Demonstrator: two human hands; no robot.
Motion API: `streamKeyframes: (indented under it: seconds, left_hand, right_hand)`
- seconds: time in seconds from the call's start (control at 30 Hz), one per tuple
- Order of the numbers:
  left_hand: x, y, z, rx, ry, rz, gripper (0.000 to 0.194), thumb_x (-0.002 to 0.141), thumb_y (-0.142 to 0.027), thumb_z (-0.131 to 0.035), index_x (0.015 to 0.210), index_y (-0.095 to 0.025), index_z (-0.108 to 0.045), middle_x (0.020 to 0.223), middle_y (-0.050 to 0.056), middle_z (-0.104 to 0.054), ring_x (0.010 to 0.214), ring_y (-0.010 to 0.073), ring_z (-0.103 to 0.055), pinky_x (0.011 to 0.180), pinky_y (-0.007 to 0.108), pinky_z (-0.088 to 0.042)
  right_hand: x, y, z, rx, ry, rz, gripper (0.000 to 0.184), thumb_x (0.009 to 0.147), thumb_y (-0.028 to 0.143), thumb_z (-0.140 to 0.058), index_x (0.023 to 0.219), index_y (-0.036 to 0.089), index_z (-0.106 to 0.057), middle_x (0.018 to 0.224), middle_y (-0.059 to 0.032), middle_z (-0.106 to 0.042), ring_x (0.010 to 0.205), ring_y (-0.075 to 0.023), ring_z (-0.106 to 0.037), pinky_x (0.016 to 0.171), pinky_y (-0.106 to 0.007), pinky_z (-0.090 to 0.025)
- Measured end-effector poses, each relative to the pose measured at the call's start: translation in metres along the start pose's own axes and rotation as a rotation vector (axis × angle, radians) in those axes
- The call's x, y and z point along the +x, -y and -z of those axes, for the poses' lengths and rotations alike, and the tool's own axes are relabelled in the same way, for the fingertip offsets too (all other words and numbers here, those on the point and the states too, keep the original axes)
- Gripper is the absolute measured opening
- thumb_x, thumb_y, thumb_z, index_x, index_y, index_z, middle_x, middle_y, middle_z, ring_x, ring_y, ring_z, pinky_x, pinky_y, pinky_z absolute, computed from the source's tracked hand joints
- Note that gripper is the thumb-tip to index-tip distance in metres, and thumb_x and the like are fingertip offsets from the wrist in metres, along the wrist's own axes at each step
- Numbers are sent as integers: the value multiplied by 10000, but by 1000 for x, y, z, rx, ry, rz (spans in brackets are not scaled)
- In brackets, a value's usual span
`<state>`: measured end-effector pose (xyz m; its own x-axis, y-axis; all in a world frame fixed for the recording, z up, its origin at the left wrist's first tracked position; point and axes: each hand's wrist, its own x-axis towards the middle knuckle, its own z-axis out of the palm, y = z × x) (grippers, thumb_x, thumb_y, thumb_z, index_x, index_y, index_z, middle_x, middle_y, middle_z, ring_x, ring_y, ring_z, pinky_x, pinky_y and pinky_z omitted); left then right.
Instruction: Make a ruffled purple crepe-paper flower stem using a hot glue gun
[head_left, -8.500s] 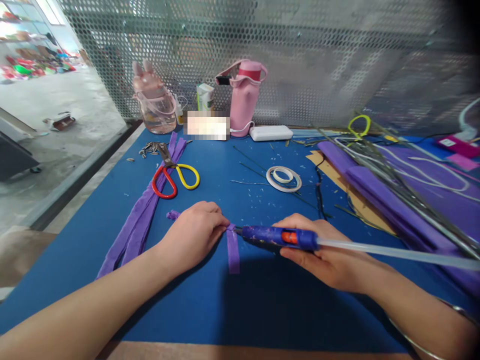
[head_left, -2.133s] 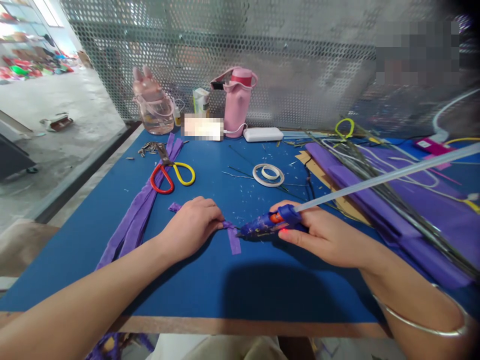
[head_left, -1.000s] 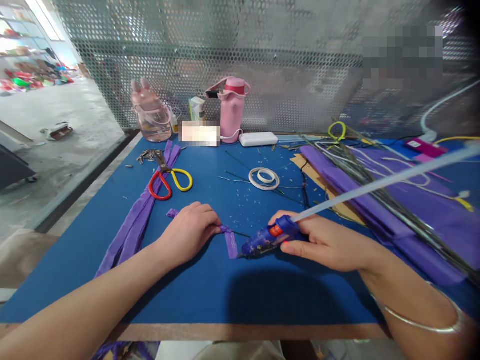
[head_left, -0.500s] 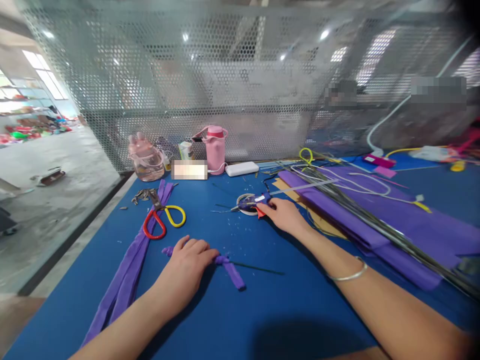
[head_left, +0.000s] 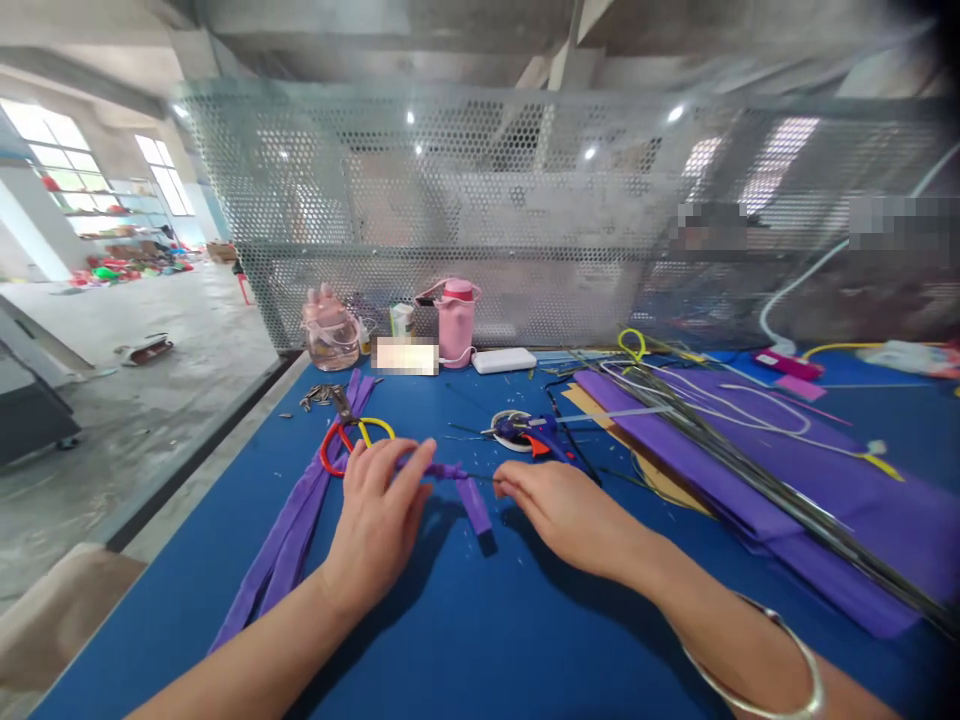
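Observation:
My left hand [head_left: 381,525] is closed around a thin dark green wire [head_left: 478,477] wrapped partly in purple fabric, lifted a little off the blue table [head_left: 450,640]. A loose purple strip end [head_left: 474,508] hangs from the wrapping between my hands. At the bare wire end, my right hand [head_left: 566,508] pinches with thumb and fingers. Beyond it lies a blue glue gun [head_left: 541,430] with an orange-red trigger, its nozzle over a white ring [head_left: 501,442]. Scissors [head_left: 381,428] with one red and one yellow handle lie past my left hand, partly hidden by it.
Long purple fabric strips [head_left: 274,555] run along the left. Folded purple sheets [head_left: 720,480] lie right, under a bundle of dark stems [head_left: 795,490] and white cable. A pink thermos [head_left: 457,325], clear bottle [head_left: 331,340] and white power bank [head_left: 504,360] stand before the mesh panel [head_left: 525,220].
My right hand has let go of the glue gun, which stays on the table, and come nearer to pinch the wire end. My left hand has raised the wrapped wire. The view has tilted up.

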<state>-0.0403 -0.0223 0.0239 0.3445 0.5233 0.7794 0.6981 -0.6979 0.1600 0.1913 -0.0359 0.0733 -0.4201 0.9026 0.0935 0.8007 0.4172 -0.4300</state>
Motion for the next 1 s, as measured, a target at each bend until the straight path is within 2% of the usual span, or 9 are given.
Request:
streamKeyframes:
  seconds: [0.1, 0.17, 0.23, 0.33, 0.47, 0.63, 0.73, 0.87, 1.0]
  left_hand:
    - [-4, -9, 3, -353, -229, 83, 120, 830, -142, -607, 904, -212, -543, 827, 14, -550, 827, 176, -525, 807, 343, -428]
    - [-1, -15, 1, -749, -109, 360, 81, 869, -249, -584, 837, -209, -522, 740, -14, -502, 687, 131, -484, 654, 267, -420]
    - [12, -18, -3, -1178, 122, 728, 241, 870, -428, -572, 955, -202, -558, 817, 15, -554, 685, 127, -504, 584, 239, -413]
    - [41, -15, -8, -1593, 284, 947, 505, 749, -529, -681, 1095, -172, -595, 996, 89, -635, 770, 145, -565, 620, 239, -441]
    - [67, -10, -8, -1630, 242, 963, 435, 615, -362, -827, 961, -147, -673, 874, 73, -702, 701, 115, -584, 634, 213, -443]
    - [54, -10, -16, -1552, 66, 1009, 362, 572, -348, -865, 811, -140, -690, 801, 43, -709, 714, 109, -613, 659, 207, -469]
    - [41, -11, -22, -1556, 44, 1057, 376, 557, -344, -878, 816, -139, -697, 822, 42, -713, 762, 119, -632, 721, 223, -498]
    - [32, -13, -26, -1587, 23, 1127, 378, 543, -315, -889, 822, -138, -705, 804, 24, -708, 743, 101, -636, 744, 210, -512]
    - [29, -18, -27, -1604, 42, 1107, 351, 559, -284, -885, 831, -149, -710, 780, 4, -700, 738, 97, -642, 744, 204, -515]
  right_hand:
    - [6, -7, 0, 299, -71, -70, 263, 952, 296, -356, 805, 193, -548, 644, 14, -512, 579, -129, -457, 556, -256, -324]
    - [7, -11, 3, 554, 23, -95, 292, 938, 401, -381, 813, 185, -533, 590, 48, -396, 527, -109, -359, 509, -241, -282]
    - [7, -12, 6, 750, 145, -81, 350, 891, 510, -447, 815, 178, -527, 574, 64, -353, 512, -97, -313, 486, -233, -247]
    - [10, -10, 8, 830, 209, -66, 432, 815, 605, -515, 793, 174, -527, 545, 74, -343, 491, -88, -288, 466, -232, -216]
    - [15, -8, 5, 792, 155, -55, 436, 823, 611, -474, 785, 179, -519, 523, 81, -320, 476, -90, -271, 457, -234, -212]
    - [11, -6, -9, 683, 3, -29, 320, 893, 457, -436, 772, 180, -544, 571, 48, -386, 528, -113, -351, 512, -254, -274]
    - [4, -5, -21, 404, -224, 9, 158, 872, 312, -511, 920, 185, -593, 688, 5, -540, 629, -153, -487, 612, -290, -360]
    - [-1, -3, -33, -77, -652, 178, 346, 766, 198, -663, 1088, 180, -539, 987, -84, -630, 906, -245, -561, 807, -381, -412]
    - [-1, 1, -36, -254, -729, 240, 112, 800, 181, -645, 869, 200, -559, 812, -44, -619, 794, -227, -549, 743, -369, -398]
